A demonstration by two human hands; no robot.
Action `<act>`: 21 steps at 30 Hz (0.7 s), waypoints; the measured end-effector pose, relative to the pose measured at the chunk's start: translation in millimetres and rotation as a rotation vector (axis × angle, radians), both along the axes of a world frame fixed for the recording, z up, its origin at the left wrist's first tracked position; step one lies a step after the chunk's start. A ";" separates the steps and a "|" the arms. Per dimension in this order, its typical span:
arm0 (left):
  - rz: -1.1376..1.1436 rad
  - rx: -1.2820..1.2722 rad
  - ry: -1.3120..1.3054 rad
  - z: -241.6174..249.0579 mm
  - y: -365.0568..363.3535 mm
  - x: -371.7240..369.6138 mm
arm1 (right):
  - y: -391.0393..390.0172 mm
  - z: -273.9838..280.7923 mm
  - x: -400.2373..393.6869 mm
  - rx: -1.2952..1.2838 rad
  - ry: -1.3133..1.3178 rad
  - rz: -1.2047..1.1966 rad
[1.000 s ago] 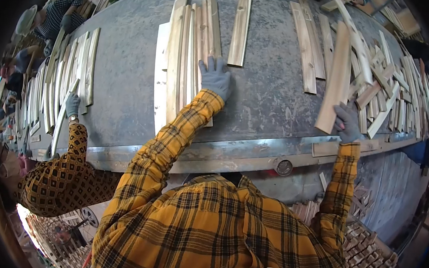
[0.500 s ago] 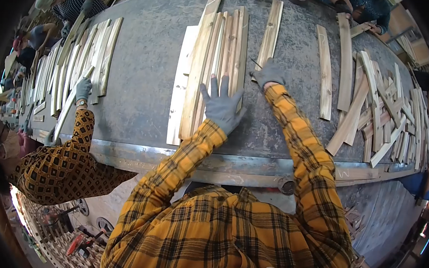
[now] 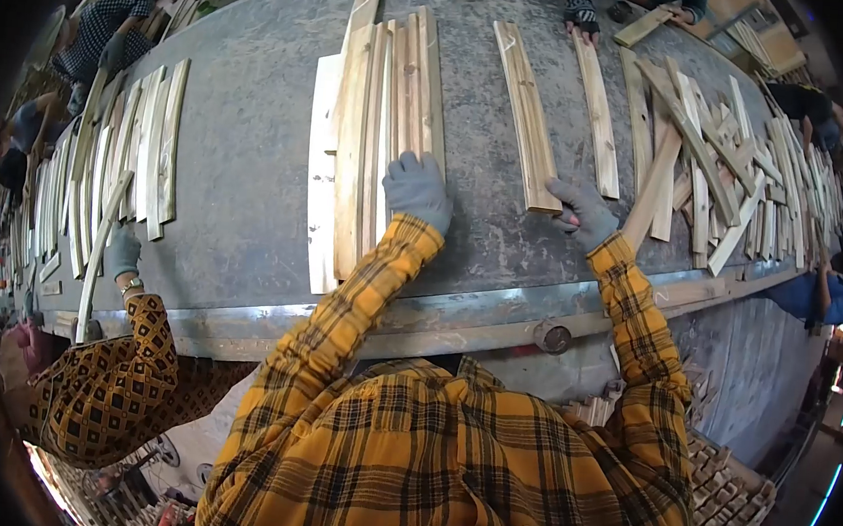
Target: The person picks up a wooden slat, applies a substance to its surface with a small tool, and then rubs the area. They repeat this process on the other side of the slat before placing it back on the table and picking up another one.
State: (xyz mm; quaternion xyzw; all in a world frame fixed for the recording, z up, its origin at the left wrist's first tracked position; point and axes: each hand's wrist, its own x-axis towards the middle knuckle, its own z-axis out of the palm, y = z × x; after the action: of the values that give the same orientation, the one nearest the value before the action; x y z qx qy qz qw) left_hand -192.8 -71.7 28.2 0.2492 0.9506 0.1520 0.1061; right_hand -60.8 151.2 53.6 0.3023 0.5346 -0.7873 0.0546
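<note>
My left hand (image 3: 417, 192), in a grey glove, has its fingers curled over the near part of several wooden slats (image 3: 409, 86) lying side by side on the table. Along their left side are a long slat (image 3: 351, 151) and a paler board (image 3: 322, 178). Off to the right, my right hand (image 3: 583, 213), also gloved, is closed at the near end of a wooden slat (image 3: 527, 119), thumb below and fingers at its edge. That slat lies at a slant, apart from the left group. The palm side of my left hand is hidden.
A co-worker's dark-gloved hand (image 3: 582, 18) touches the far end of another slat (image 3: 598, 114). A jumbled pile of slats (image 3: 712, 156) covers the right side. On the left, a person in a patterned sleeve (image 3: 148, 327) holds a slat near a row of slats (image 3: 146, 146). The metal table edge (image 3: 476, 316) runs in front of me.
My left hand has gone from spread flat to curled on the slats. My right hand has moved right and nearer, onto a slat end; the thin dark stick it held no longer shows. The view has shifted.
</note>
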 end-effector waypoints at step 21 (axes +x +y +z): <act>-0.154 -0.265 0.499 -47.8 -72.6 -48.1 | 31.6 48.4 237.0 0.338 -0.011 -0.178</act>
State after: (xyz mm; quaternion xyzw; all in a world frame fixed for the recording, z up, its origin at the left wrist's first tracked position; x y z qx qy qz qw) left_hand -240.9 -144.3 -19.6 0.3342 0.9371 -0.0482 -0.0880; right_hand 176.3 182.8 102.0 0.3574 0.6302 -0.6863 -0.0639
